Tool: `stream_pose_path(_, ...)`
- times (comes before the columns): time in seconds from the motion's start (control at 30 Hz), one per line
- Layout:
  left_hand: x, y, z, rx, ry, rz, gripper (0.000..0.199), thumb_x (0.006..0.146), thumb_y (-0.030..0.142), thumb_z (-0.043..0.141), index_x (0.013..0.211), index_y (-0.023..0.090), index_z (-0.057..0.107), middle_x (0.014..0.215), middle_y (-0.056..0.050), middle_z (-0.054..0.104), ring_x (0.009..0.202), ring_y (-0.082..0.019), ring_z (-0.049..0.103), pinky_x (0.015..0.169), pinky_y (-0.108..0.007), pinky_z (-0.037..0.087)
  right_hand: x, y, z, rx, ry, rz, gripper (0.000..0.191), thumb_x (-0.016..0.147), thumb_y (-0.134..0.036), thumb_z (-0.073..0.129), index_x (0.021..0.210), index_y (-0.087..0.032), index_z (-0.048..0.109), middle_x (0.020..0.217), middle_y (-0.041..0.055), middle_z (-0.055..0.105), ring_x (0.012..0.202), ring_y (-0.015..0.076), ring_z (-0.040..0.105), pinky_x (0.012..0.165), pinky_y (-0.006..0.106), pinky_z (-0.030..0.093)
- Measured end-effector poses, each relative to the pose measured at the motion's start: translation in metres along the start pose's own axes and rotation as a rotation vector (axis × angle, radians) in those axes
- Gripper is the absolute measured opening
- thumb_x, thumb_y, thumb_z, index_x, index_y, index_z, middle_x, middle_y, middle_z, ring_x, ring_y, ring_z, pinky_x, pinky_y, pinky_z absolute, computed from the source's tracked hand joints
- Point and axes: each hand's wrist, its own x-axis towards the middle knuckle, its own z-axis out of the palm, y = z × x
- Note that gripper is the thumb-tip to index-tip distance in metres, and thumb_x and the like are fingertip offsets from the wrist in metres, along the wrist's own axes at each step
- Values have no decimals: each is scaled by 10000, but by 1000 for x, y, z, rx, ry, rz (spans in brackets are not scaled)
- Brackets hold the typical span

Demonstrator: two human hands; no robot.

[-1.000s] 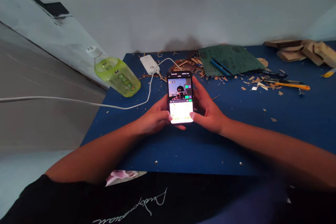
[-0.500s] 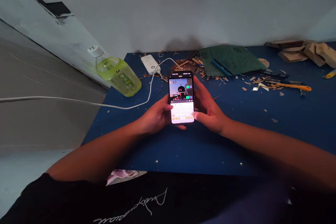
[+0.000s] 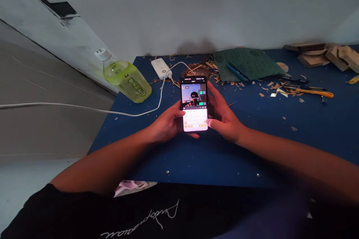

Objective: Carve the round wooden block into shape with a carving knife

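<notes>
A black smartphone (image 3: 194, 104) stands tilted up in front of me, its screen lit with a video picture above a pale on-screen keyboard. My left hand (image 3: 166, 123) grips its lower left side, and my right hand (image 3: 223, 114) holds its right side. The fingers of both hands curl behind the phone, and my right thumb rests at the lower edge of the screen. Both forearms lie low over a dark blue board (image 3: 196, 160).
Wood shavings (image 3: 199, 71) litter the board, near a white power bank (image 3: 160, 68) with a white cable (image 3: 84, 107). A green plastic bottle (image 3: 126, 81) lies at the left edge. Right: green abrasive sheet (image 3: 248, 63), orange-handled knife (image 3: 314, 92), wood blocks (image 3: 327, 58).
The lower half of the phone screen now shows a full keyboard instead of a bright blank area. The view has shifted very slightly, and my hands hold the phone much as before.
</notes>
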Motion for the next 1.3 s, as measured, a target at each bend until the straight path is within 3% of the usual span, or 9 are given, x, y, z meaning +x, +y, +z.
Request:
stream_pose_path(0.17, -3, -2, 3, 154, -15, 36, 764, 826, 62, 775, 1504, 263, 486, 1438, -181, 667, 1177, -372, 748, 809, -443, 720, -1, 3, -2, -18, 2, 12, 1065, 913, -492, 699, 1724, -455, 9, 1744, 43, 370, 1511, 370, 487, 1164, 626, 498)
stream_pose_path(0.4, -4, -2, 4, 176, -10, 31, 822, 828, 96, 796, 1546, 272, 436, 1526, -201, 600, 1223, -389, 726, 825, -470, 716, -1, 8, 0, -3, 18, -11, 1015, 951, -489, 686, 1720, -467, 24, 1752, 32, 357, 1517, 352, 483, 1186, 616, 483)
stream_pose_path(0.77, -5, -2, 3, 183, -9, 35, 797, 842, 72, 759, 1543, 281, 441, 1522, -189, 606, 1212, -379, 730, 825, -463, 714, -1, 6, 2, 14, 40, 5, 947, 977, -486, 654, 1713, -473, 59, 1727, 39, 394, 1474, 344, 530, 1160, 609, 511)
stream_pose_path(1.03, 0, -2, -2, 22, 35, -4, 525, 967, 169, 530, 1482, 271, 530, 1431, -153, 665, 1144, -386, 757, 766, -529, 715, 0, 3, 2, 11, 38, 14, 958, 961, -494, 648, 1711, -454, 53, 1712, 51, 418, 1468, 345, 537, 1164, 621, 502)
stream_pose_path(1.3, -1, 0, 0, -26, -15, -1, 646, 874, 140, 546, 1502, 288, 523, 1454, -130, 659, 1176, -391, 742, 792, -537, 712, 0, 2, 2, 8, 50, 12, 933, 960, -432, 641, 1709, -447, 85, 1690, 42, 452, 1467, 331, 539, 1168, 614, 505)
